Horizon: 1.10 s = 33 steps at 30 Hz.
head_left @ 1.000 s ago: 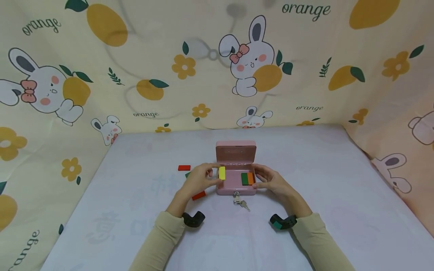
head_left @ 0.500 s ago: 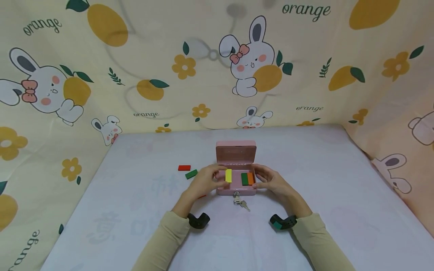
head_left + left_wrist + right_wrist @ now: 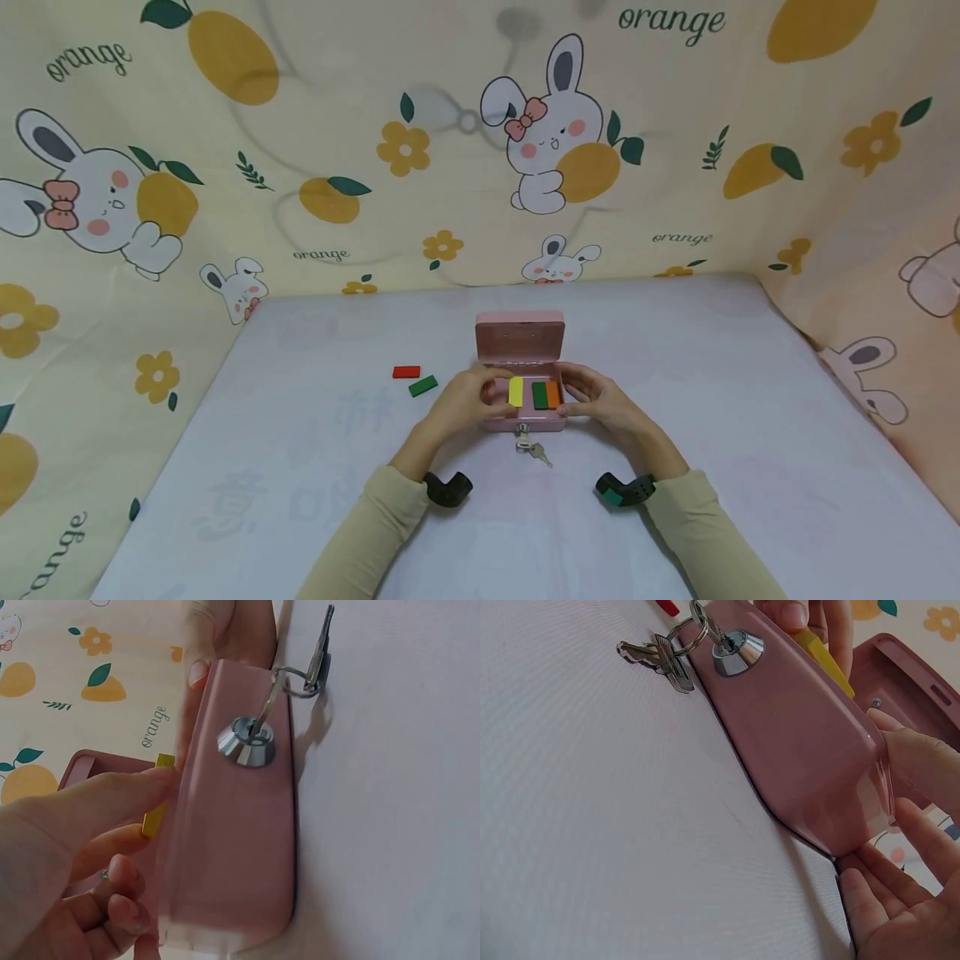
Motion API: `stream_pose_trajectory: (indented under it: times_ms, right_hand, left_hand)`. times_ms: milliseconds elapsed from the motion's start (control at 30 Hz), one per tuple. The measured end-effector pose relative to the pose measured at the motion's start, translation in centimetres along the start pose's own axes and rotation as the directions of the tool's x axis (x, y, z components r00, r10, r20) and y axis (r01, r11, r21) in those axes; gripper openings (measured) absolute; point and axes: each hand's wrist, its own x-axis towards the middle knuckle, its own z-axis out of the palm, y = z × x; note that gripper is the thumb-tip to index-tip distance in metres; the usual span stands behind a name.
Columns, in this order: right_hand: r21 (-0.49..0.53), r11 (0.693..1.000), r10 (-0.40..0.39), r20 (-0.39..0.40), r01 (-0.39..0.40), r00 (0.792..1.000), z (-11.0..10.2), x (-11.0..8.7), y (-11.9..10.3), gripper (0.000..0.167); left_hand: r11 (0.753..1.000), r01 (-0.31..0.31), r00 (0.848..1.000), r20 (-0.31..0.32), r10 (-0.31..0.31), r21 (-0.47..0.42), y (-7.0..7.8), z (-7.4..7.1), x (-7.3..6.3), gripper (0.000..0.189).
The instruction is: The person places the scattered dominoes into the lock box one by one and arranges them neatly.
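My left hand point(image 3: 465, 402) pinches a flat yellow block point(image 3: 516, 392) between thumb and fingers, upright over the open pink cash box point(image 3: 232, 840). Inside the box, at its right end, a green block point(image 3: 540, 396) and an orange block point(image 3: 553, 394) stand side by side. The box's lid point(image 3: 520, 342) is raised at the back. My right hand point(image 3: 611, 406) holds the box's right end, thumb at the rim and fingers along the side. In the front lock point(image 3: 251, 746) sits a key, with more key metal point(image 3: 649, 656) hanging from a ring.
On the white tabletop point(image 3: 300, 467), left of the box, lie a red block point(image 3: 407, 372) and a loose green block point(image 3: 423, 386). Another red piece point(image 3: 667, 606) shows at the top edge of the right wrist view. A patterned cloth point(image 3: 375, 92) rises behind.
My left hand has carried the yellow block rightward from the box's left edge toward the green and orange blocks. The right hand keeps its place on the box.
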Motion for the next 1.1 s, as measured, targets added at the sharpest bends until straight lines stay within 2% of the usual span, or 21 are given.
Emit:
stream_pose_trajectory:
  times_ms: [167, 567, 800, 933, 1100]
  right_hand:
    - [0.004, 1.0, -0.009, 0.006, 0.009, 1.0, 0.0, 0.0, 0.0, 0.078]
    - [-0.002, 1.0, 0.004, 0.007, -0.004, 1.0, 0.1, -0.2, -0.2, 0.077]
    - [0.002, 1.0, 0.002, 0.01, -0.002, 1.0, 0.0, -0.1, -0.2, 0.076]
    - [-0.002, 1.0, -0.009, 0.012, 0.009, 1.0, -0.1, 0.0, -0.2, 0.076]
    - [-0.004, 1.0, -0.012, 0.015, 0.012, 1.0, -0.1, 0.0, -0.2, 0.077]
  left_hand:
    - [1.0, -0.023, 1.0, 0.015, 0.023, 0.013, 0.1, 0.3, 0.2, 0.051]
    - [0.998, 0.0, 1.0, 0.016, -0.001, 0.063, 0.4, 1.0, 0.8, 0.051]
    - [0.999, 0.022, 0.999, 0.027, -0.023, 0.044, 0.4, 1.2, 0.9, 0.053]
    - [0.997, 0.023, 0.999, 0.023, -0.025, 0.072, 0.5, 1.4, 1.0, 0.053]
    - [0.994, 0.054, 0.998, 0.022, -0.057, 0.09, 0.5, 1.6, 1.2, 0.054]
